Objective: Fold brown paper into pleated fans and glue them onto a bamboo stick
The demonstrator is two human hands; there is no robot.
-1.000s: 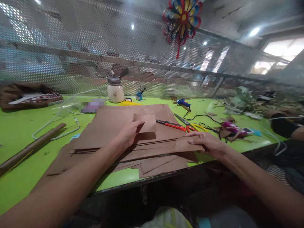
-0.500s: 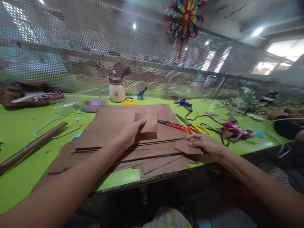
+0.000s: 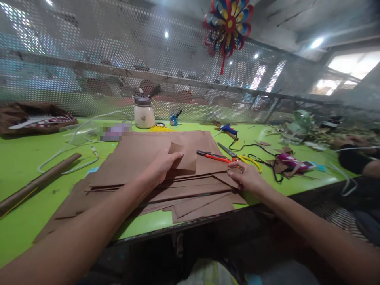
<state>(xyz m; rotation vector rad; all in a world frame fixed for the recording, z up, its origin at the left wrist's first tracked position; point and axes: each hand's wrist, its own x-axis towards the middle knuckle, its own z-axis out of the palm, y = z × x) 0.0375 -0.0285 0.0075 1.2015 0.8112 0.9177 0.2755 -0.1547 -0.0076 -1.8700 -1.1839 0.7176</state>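
My left hand [image 3: 166, 161] pinches a small piece of brown paper [image 3: 187, 161] between thumb and fingers, over a stack of large brown paper sheets [image 3: 148, 144]. Near the stack's right edge, my right hand [image 3: 245, 176] has its fingers closed on another brown paper piece [image 3: 223, 180], which blends into the sheets beneath. Just beyond those fingers lies a dark-bladed tool with red handles [image 3: 218, 157]. Beside it is a pair of scissors with yellow handles [image 3: 251, 161]; my right hand partly covers the handles nearby.
Behind the stack stand a cream jug [image 3: 144, 114] and a small blue jar [image 3: 173, 120]. A blue glue gun [image 3: 229, 129] trails a black cord rightward. A brown rolled tube [image 3: 38, 182] lies left. Paper scraps and a magenta object [image 3: 292, 163] are right, near another person's arm [image 3: 371, 168].
My right hand has moved slightly left and up with its paper piece, which now lies lower against the stack. The piece in my left hand has tilted downward.
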